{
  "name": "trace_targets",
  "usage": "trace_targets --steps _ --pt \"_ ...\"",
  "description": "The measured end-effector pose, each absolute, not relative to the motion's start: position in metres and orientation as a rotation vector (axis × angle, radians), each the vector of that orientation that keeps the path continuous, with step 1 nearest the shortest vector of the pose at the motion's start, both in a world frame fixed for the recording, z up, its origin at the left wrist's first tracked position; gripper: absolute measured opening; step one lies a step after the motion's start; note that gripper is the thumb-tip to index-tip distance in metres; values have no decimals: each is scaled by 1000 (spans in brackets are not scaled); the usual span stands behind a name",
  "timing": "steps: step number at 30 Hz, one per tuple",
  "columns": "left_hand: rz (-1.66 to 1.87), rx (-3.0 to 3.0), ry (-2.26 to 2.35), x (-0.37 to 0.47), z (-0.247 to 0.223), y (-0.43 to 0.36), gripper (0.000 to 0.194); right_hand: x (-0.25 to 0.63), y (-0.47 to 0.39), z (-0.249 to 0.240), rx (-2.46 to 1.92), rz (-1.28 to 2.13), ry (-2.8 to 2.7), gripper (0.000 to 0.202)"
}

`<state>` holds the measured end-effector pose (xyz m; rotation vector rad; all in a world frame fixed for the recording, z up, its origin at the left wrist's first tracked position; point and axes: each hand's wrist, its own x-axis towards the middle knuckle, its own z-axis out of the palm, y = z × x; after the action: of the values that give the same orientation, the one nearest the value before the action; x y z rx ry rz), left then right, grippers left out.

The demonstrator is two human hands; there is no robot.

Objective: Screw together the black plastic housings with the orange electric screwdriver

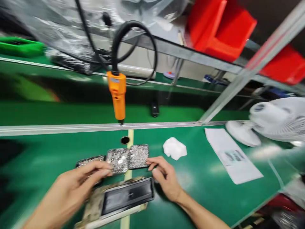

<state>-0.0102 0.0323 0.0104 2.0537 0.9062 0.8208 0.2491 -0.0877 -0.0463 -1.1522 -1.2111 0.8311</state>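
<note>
Three shallow trays of small metallic parts form a row on the green bench: a left tray (pixel 91 160), a middle tray (pixel 118 160) and a right tray (pixel 138 156). My left hand (pixel 81 184) reaches over the left tray, thumb and forefinger pinched at the middle tray's left edge; anything between the fingertips is too small to tell. My right hand (pixel 165 178) has bent fingers at the right tray's right edge, thumb apart from the forefinger. Between my hands, nearer me, a black rectangular part (pixel 128 194) lies tilted on a worn fixture (pixel 95 203).
An orange electric screwdriver (pixel 118 97) hangs above the trays on a black coiled cable. White cloth (pixel 174 148), a printed sheet (pixel 233 156) and a white fan (pixel 281 117) are to the right. Red bins (pixel 221 31) stand on the shelf above.
</note>
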Motion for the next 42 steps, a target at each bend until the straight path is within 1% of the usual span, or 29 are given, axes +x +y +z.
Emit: trace_targets --steps 3,6,8,12,16,20,23,28,34,42 --pt "717 2191 697 -23 23 21 18 251 -86 -44 -1151 906 -1194 30" --pt "704 2372 438 -17 29 11 18 249 -88 -41 -1197 903 -1198 29" --pt "727 2479 382 -13 30 8 18 248 -88 -41 -1214 892 -1207 29" --pt "740 2627 429 -8 28 6 19 249 -89 -42 -1249 878 -1226 28" --pt "601 2727 463 -10 28 5 24 250 -90 -41 -1269 900 -1215 27" --pt "518 2680 493 -23 25 6 30 251 -89 -40 -1274 915 -1205 28" --pt "538 2613 495 -31 22 9 34 251 -89 -40 -1284 919 -1205 27" --pt "592 2559 471 -32 20 11 30 250 -90 -41 -1280 927 -1211 28" --pt "542 2657 451 -30 22 7 27 251 -90 -42 -1282 940 -1211 29" --pt "644 2754 547 -13 29 3 20 249 -90 -39 -1317 933 -1219 26"
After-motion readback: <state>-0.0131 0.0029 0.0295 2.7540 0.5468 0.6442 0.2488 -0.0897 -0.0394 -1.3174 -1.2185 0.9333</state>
